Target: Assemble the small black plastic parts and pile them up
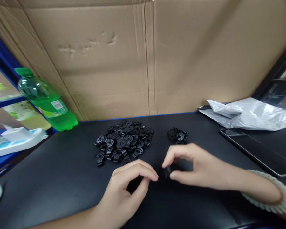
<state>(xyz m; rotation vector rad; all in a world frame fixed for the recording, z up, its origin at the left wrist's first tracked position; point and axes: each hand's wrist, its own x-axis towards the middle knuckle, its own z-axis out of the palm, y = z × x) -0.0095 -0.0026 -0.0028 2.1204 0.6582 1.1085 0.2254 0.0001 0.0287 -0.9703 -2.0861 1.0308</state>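
A black desk (pixel 73 178) runs back to cardboard. Right fingers (pixel 168 169) pinch a blurred black part (pixel 166 172); left fingers (pixel 152 178), just beside it, curl nearly together. Beyond the left fingers sits a heap of black parts (pixel 124 141).

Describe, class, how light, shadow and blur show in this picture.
Head view: a soft diagonal shadow crosses the cardboard at upper right; pale highlights mark the crumpled plastic bag; the dark piece in the right hand is blurred, nearly lost against the black tabletop.
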